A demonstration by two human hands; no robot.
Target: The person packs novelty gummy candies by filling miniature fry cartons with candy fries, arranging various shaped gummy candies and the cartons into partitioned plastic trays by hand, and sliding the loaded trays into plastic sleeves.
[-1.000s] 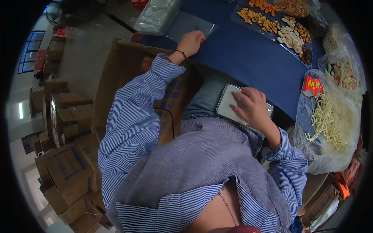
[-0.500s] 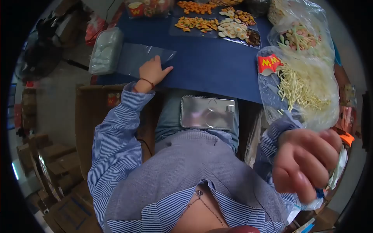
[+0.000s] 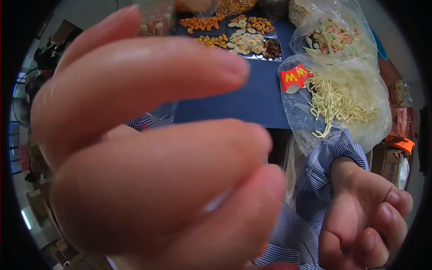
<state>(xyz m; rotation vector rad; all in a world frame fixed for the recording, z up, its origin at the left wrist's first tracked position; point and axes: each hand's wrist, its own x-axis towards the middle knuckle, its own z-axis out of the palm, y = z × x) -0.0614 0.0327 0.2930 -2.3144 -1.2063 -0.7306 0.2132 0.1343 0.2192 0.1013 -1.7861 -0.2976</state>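
My left hand [image 3: 157, 148] is raised close to the camera and fills the left and middle of the view, slightly blurred. Its thumb and one finger press together in a pinch, while the other fingers bend apart above. A small pale spot shows between thumb and finger; whether it is an object I cannot make out. At the lower right, my right hand [image 3: 360, 216] is turned palm up with loosely curled fingers and a bare palm. Just beyond that wrist lies a clear bag [image 3: 378, 135] with pale stick-shaped snacks [image 3: 330, 101] and a red carton with yellow lettering [image 3: 294, 77].
On the blue table [image 3: 234, 99], orange snacks [image 3: 200, 24], white-and-yellow egg-shaped pieces [image 3: 247, 42] and dark pieces [image 3: 272, 48] lie at the back. Another clear bag holds pastel pieces [image 3: 333, 38]. An orange object [image 3: 400, 144] is at the right edge.
My left hand has left the clear plastic sheet on the table and come up in front of the camera. My right hand has turned palm up and lowered slightly. The view has shifted.
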